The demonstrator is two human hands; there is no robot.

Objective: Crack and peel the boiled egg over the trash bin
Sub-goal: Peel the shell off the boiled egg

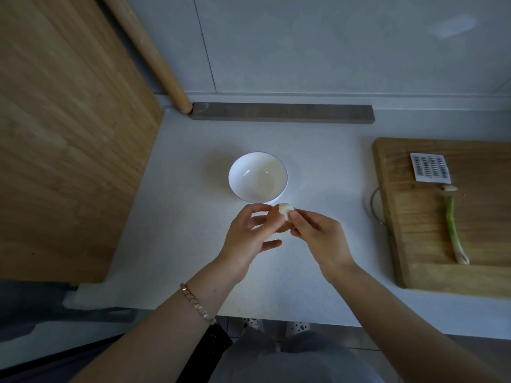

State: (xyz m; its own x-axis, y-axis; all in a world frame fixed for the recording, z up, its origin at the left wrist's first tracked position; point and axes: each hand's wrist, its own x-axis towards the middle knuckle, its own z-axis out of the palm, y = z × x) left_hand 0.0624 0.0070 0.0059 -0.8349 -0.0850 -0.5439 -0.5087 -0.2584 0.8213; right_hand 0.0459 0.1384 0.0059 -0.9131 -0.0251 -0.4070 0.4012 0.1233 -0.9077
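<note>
A brown boiled egg [277,221] sits between my two hands above the white counter, just in front of a white bowl [258,176]. My left hand [249,236] cups the egg from the left, thumb on top. My right hand [318,236] pinches a pale flap of shell and membrane [285,210] lifted off the egg's top. White egg shows where the shell is off. No trash bin is in view.
A large upright wooden board [69,134] fills the left. A rolling pin [154,59] leans in the corner beside a grey strip [282,113]. On the right lies a cutting board [442,217] with a green onion [453,230] and a small grater plate [430,167].
</note>
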